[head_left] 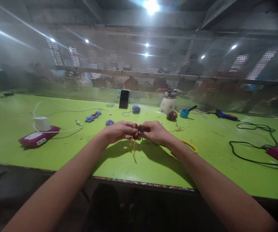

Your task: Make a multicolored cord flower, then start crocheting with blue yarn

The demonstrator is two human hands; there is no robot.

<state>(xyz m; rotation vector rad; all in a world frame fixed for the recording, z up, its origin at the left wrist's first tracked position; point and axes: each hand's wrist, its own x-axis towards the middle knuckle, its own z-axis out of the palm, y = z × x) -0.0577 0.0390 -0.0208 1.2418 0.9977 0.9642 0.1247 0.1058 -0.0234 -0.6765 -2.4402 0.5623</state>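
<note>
Both hands meet over the middle of the green bench (pixel 13 135). Left hand (pixel 118 130) and right hand (pixel 155 131) each pinch a small multicolour crochet piece (pixel 137 130) between fingertips, held just above the bench surface. An orange yarn tail (pixel 134 153) hangs from it down to the bench. Yellow ring (pixel 191 145) lies just beside the right wrist. Further back: multicolour yarn ball (pixel 172 115), blue yarn ball (pixel 136 109), blue crochet flowers (pixel 93 116), black phone (pixel 124 99) standing upright. Pink power strip (pixel 38 138) with white charger (pixel 42 123) sits well left.
</note>
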